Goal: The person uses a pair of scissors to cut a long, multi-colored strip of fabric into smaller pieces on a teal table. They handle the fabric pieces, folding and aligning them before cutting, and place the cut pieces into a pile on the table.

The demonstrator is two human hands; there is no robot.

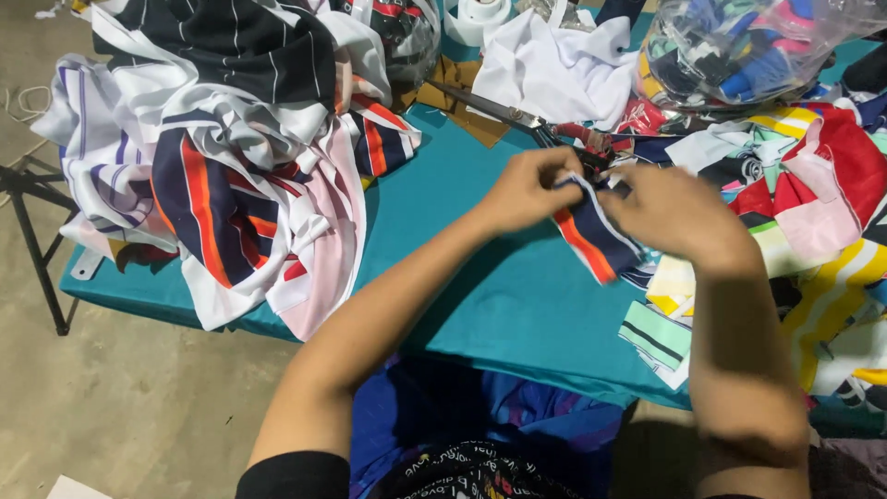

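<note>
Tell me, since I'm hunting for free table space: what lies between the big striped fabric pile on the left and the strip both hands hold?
In the head view, only bare teal table cover separates the striped fabric pile from the navy-and-orange strip.

Teal table (480, 277) (fabric piles (240, 166), scissors (517, 115)).

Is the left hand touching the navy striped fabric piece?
Touching: the head view shows the left hand pinching the fabric piece's top edge.

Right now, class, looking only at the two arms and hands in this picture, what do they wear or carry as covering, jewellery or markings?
Both forearms are bare. The left hand and right hand show no gloves, rings, watch or bracelets. A short black sleeve covers the left upper arm. The right arm's sleeve lies out of frame.
</note>
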